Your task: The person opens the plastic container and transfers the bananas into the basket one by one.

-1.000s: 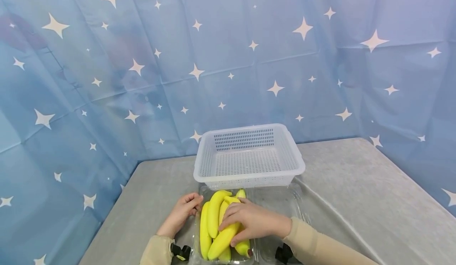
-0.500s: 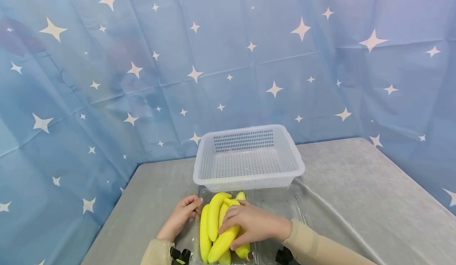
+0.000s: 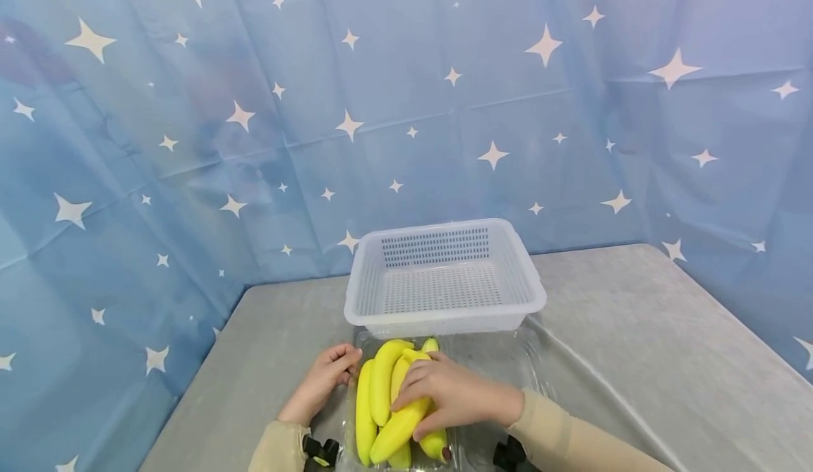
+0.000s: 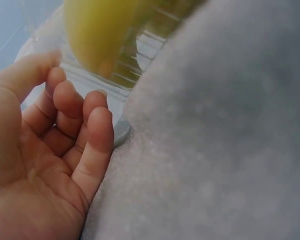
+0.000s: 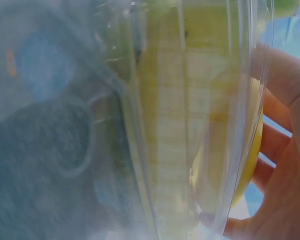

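In the head view a clear hinged plastic box [image 3: 466,366] lies open, with several yellow bananas [image 3: 365,415] piled in its left half. My right hand [image 3: 454,391] grips the top banana [image 3: 395,438] from above, its fingers curled over the fruit. At the box's far left corner my left hand [image 3: 324,380] pinches the rim between thumb and forefinger; the left wrist view shows its other fingers [image 4: 97,130] curled beside the wall. Clear plastic stands in front of the right hand [image 5: 287,145] in the right wrist view and blurs the bananas behind it.
A white perforated plastic basket [image 3: 438,321] stands just behind the box. Grey cloth covers the table [image 3: 622,317], whose far edge meets a blue star-printed curtain [image 3: 406,154]. A black wrist mount [image 3: 320,451] sits close to the box's left side.
The view shifts slightly. Both hands keep their places on the box rim and the top banana, and the pile looks the same.
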Motion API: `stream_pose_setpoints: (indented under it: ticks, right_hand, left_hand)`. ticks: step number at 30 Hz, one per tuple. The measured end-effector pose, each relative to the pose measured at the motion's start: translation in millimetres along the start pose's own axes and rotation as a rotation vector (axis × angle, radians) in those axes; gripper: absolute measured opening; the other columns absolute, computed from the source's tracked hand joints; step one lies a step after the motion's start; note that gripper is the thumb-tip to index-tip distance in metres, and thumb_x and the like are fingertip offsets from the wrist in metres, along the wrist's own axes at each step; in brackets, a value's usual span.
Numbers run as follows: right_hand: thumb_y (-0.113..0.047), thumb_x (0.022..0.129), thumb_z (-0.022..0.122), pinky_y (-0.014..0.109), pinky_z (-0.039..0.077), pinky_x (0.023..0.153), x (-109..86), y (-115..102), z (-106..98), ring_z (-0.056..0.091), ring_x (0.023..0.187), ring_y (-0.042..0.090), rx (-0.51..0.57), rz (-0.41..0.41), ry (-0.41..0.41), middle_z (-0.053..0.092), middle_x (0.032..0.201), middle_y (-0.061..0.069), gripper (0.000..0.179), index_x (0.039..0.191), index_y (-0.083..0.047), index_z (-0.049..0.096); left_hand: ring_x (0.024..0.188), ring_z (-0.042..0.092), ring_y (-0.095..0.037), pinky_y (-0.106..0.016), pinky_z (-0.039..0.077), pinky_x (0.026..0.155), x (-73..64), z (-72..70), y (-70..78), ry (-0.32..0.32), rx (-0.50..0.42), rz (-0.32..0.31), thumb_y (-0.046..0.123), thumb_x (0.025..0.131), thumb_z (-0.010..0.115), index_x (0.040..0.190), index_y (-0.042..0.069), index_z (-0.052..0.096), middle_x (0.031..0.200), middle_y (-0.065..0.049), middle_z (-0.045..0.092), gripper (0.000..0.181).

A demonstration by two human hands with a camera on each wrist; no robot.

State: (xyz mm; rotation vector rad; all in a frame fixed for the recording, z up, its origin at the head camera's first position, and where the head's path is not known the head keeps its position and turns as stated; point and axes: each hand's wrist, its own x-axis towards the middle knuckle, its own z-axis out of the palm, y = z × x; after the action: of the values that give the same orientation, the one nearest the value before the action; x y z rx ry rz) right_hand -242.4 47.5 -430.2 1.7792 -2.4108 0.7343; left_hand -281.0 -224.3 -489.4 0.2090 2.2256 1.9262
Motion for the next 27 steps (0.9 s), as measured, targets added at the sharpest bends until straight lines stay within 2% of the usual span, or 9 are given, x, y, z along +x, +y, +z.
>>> stream_pose_setpoints:
  ticks: [8,14,20,23,27]
  right_hand:
    - [-0.049,0.074,0.06,0.04,0.034,0.087,-1.7,-1,-5,0.043,0.103,0.0,-0.023,-0.025,0.021,0.054,0.106,-0.021,0.042,0.111,-0.03,0.06]
    - [-0.053,0.074,0.057,0.047,0.033,0.087,-3.1,-5,-8,0.042,0.105,0.0,-0.061,-0.026,0.01,0.052,0.106,-0.022,0.043,0.111,-0.032,0.059]
    - [-0.052,0.074,0.057,0.039,0.034,0.087,-3.0,-8,-10,0.042,0.104,0.0,-0.078,-0.054,0.021,0.052,0.107,-0.022,0.043,0.112,-0.031,0.058]
    - [-0.052,0.074,0.058,0.044,0.033,0.088,-2.6,-9,-12,0.042,0.105,0.0,-0.084,-0.053,0.023,0.052,0.107,-0.022,0.043,0.112,-0.032,0.058]
    - [-0.051,0.073,0.059,0.053,0.03,0.088,-3.1,-11,-15,0.041,0.106,0.0,-0.083,-0.045,0.023,0.051,0.107,-0.023,0.044,0.113,-0.033,0.057]
  left_hand:
    - [0.057,0.047,-0.014,-0.027,0.044,0.054,-4.7,2.4,8.8,-0.023,-0.02,-0.034,0.029,0.087,0.056,0.073,0.006,0.05,0.067,-0.003,0.048,0.027]
    - [0.057,0.047,-0.013,-0.027,0.044,0.054,-11.9,5.9,18.7,-0.033,-0.026,-0.029,0.028,0.087,0.055,0.072,0.007,0.05,0.066,-0.002,0.047,0.026]
    - [0.055,0.047,-0.013,-0.028,0.044,0.053,-6.0,2.7,9.1,-0.014,-0.028,-0.037,0.03,0.086,0.056,0.071,0.008,0.05,0.066,-0.003,0.048,0.027]
    - [0.055,0.047,-0.014,-0.028,0.044,0.053,-1.6,0.1,2.9,0.001,-0.022,-0.026,0.033,0.084,0.057,0.072,0.007,0.05,0.066,-0.003,0.048,0.03]
    - [0.055,0.047,-0.013,-0.028,0.045,0.054,0.0,-1.6,1.9,-0.011,-0.019,-0.028,0.034,0.085,0.057,0.072,0.007,0.05,0.066,-0.003,0.048,0.03]
